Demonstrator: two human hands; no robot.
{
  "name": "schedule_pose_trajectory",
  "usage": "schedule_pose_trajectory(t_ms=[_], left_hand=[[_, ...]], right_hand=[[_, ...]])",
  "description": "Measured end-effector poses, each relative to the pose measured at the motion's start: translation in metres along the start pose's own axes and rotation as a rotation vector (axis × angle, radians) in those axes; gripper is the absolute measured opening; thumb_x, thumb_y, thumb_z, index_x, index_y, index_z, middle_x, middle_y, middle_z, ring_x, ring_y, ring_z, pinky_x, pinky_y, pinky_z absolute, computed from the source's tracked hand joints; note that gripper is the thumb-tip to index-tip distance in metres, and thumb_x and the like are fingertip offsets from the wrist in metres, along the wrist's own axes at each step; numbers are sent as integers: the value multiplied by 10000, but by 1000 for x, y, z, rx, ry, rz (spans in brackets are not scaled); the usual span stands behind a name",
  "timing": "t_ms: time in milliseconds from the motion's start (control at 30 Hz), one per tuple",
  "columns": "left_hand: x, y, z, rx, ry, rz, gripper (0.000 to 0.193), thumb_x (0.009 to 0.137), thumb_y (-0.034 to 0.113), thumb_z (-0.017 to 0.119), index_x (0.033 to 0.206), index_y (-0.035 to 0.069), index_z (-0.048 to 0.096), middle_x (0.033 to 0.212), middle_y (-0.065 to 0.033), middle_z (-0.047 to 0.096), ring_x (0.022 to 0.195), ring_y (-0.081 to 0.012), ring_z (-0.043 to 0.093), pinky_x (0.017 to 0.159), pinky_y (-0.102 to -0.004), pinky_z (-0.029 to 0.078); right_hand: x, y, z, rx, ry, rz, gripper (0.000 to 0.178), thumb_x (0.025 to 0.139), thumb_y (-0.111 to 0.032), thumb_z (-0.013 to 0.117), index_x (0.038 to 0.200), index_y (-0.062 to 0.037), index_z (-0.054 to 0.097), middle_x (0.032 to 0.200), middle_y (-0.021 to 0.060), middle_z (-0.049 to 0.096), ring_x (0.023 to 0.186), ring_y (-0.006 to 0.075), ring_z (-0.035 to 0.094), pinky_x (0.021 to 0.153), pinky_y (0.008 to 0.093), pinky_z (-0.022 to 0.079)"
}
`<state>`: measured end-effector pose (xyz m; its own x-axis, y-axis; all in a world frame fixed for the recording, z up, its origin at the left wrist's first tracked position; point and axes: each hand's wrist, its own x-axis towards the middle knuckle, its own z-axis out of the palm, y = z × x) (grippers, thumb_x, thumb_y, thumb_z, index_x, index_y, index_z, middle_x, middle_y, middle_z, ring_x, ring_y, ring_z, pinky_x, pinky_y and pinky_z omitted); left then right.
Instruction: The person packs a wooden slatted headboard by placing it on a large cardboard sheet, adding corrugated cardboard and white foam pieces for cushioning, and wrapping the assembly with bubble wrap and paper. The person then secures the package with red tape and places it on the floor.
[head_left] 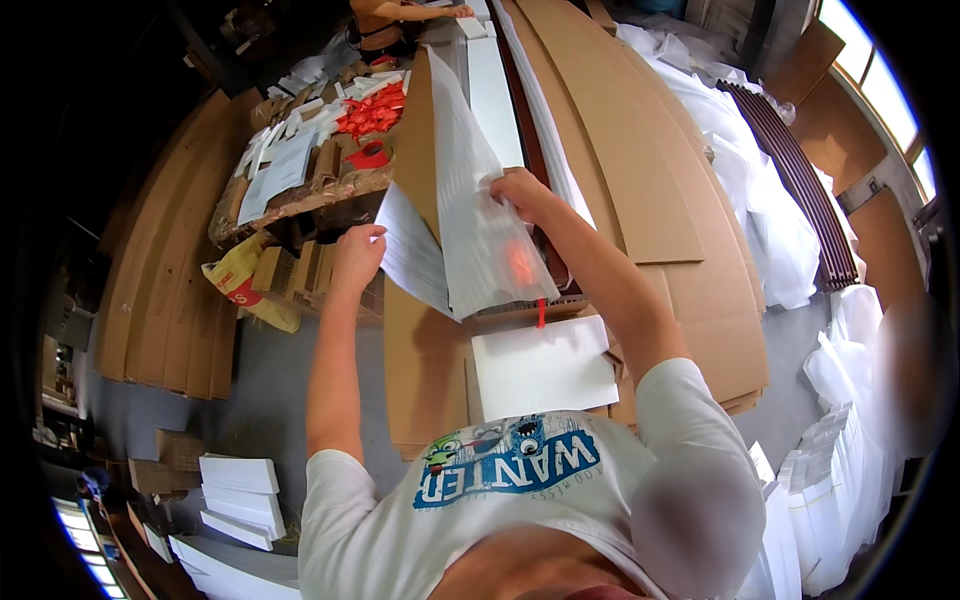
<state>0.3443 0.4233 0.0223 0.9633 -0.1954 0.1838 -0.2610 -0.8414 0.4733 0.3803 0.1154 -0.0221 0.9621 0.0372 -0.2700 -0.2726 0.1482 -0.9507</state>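
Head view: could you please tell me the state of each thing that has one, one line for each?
Left hand: grip closed on the white sheet's edge
Right hand: grip closed on the foam wrap
White sheet: partly lifted, slanting
Foam wrap: near end raised, translucent
White panel: lying flat
Cardboard sheets: stacked flat
White blocks: piled, lower left

With our left hand (pixel 358 256) we hold a thin white paper sheet (pixel 412 250) by its edge; with our right hand (pixel 520 195) we grip a translucent white foam sheet (pixel 476 220). Bright red pieces (pixel 372 110) lie on the cluttered counter (pixel 340 188) to our left.
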Motion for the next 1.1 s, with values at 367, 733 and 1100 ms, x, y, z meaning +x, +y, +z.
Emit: schedule_pose_trajectory(t_ms=[367, 733, 1100], left_hand=[[-11, -14, 154, 5, -227, -173, 772, 827, 138, 586, 1490, 82, 195, 895, -202, 678, 866, -414, 646, 732, -463, 509], [-57, -32, 207, -70, 175, -32, 160, 901, 208, 558, 920, 51, 527, 811, -157, 638, 742, -384, 621, 643, -485, 481], [-66, -28, 202, -5, 161, -9, 273, 817, 152, 637, 1064, 70, 556, 1177, -147, 555, 1095, -368, 524, 861, -486, 431]], right_hand=[[-4, 5, -6, 7, 49, 4, 209, 798, -89, 574, 940, 63, 586, 852, 127, 575, 727, 230, 583, 605, 405, 516], [-21, -6, 14, 36, 108, -33, 189, 876, -132, 598, 923, 50, 582, 822, 107, 590, 695, 202, 598, 556, 417, 519], [-14, 13, 11, -13, 102, -194, 171, 878, -144, 598, 889, 27, 598, 786, 64, 592, 681, 157, 555, 628, 338, 471]])
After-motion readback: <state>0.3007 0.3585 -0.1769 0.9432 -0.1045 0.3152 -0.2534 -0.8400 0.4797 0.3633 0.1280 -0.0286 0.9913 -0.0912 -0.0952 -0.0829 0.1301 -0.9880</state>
